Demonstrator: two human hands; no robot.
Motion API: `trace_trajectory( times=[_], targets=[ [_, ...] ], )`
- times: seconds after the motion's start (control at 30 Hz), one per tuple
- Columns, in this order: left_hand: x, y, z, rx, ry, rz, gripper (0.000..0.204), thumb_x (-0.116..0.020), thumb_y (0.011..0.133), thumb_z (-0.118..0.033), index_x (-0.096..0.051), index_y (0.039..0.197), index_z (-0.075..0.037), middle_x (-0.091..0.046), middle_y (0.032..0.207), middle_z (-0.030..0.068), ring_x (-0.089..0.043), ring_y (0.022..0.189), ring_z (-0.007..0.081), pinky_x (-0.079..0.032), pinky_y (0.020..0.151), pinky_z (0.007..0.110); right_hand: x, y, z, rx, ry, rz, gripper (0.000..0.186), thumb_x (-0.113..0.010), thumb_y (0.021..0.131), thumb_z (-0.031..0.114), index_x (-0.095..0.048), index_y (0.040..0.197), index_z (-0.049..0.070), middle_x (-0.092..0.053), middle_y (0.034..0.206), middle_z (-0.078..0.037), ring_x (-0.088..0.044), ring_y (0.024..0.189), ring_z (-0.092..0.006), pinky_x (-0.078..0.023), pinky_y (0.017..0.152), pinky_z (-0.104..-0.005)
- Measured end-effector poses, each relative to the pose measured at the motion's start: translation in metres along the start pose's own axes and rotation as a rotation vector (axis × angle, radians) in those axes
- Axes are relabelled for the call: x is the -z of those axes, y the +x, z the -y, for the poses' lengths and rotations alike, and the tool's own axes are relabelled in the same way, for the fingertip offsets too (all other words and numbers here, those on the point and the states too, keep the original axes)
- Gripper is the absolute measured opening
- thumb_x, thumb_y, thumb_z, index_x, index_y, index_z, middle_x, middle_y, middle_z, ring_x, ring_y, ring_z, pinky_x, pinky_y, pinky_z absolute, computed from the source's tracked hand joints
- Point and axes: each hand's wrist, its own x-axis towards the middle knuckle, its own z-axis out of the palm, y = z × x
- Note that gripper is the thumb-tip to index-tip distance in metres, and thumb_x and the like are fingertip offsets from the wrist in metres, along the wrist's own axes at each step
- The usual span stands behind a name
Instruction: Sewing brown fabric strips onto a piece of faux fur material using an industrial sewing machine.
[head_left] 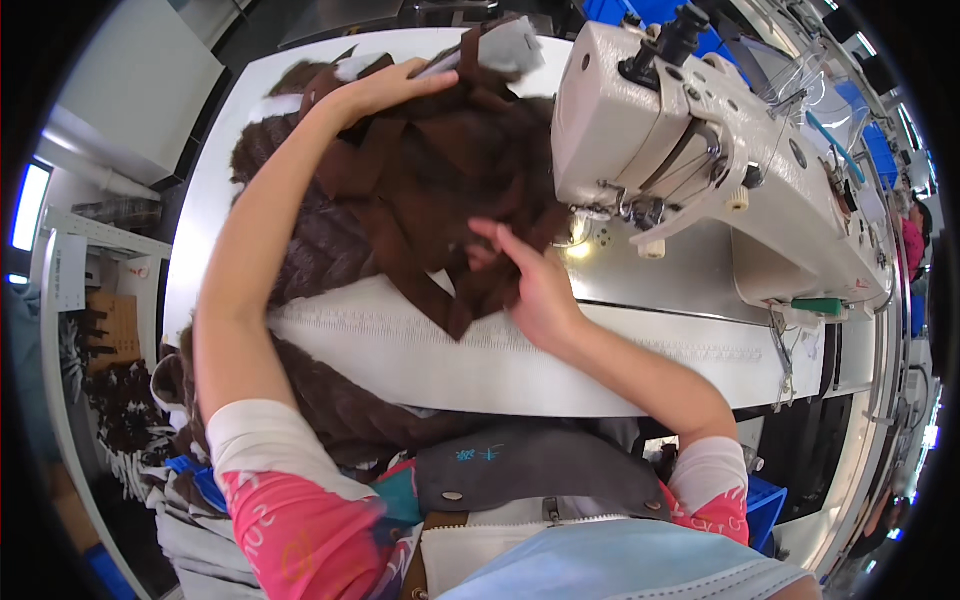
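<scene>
A heap of dark brown fabric pieces (440,170) lies on the white sewing table (520,375), left of a cream industrial sewing machine (650,130). My left hand (385,88) reaches far across the heap and presses on the brown pieces near a grey scrap (515,45) at the back. My right hand (535,285) rests on the near edge of the heap, its fingers pinching a brown strip close to the machine's needle area (625,210). A quilted brown garment (330,250) lies under the loose pieces.
A lit spot (578,245) glows on the metal bed under the needle. A green-handled tool (818,306) lies at the machine's right end. Brown fabric (125,400) is piled on the floor at left, blue bins (765,505) stand below the table, and another person (912,235) sits far right.
</scene>
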Motion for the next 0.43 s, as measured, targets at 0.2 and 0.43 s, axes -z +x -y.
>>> trace_trajectory(
  times=[0.2,0.43],
  targets=[
    [-0.007,-0.12,-0.046,-0.116,0.202,0.329,0.094,-0.081,0.061,-0.035,-0.034,0.135,-0.001,-0.052,0.124,0.0167,-0.05,0.114,0.0223,-0.038,0.097,0.032,-0.052,0.056,-0.034,0.343,-0.098,-0.031,0.031,-0.049,0.081,0.013,-0.054,0.107,-0.004,-0.057,0.104,-0.011,-0.051,0.097,-0.0188,-0.039,0.086,-0.0299],
    [0.026,-0.165,0.009,-0.318,-0.091,-0.218,0.042,-0.066,0.059,-0.008,-0.06,0.1,0.001,-0.065,0.089,0.0156,-0.059,0.081,0.0225,-0.047,0.078,0.032,-0.151,-0.007,-0.002,-0.094,-0.371,0.047,0.035,-0.055,0.089,0.026,-0.058,0.109,-0.003,-0.063,0.108,-0.015,-0.059,0.105,-0.0272,-0.047,0.092,-0.0318]
  ],
)
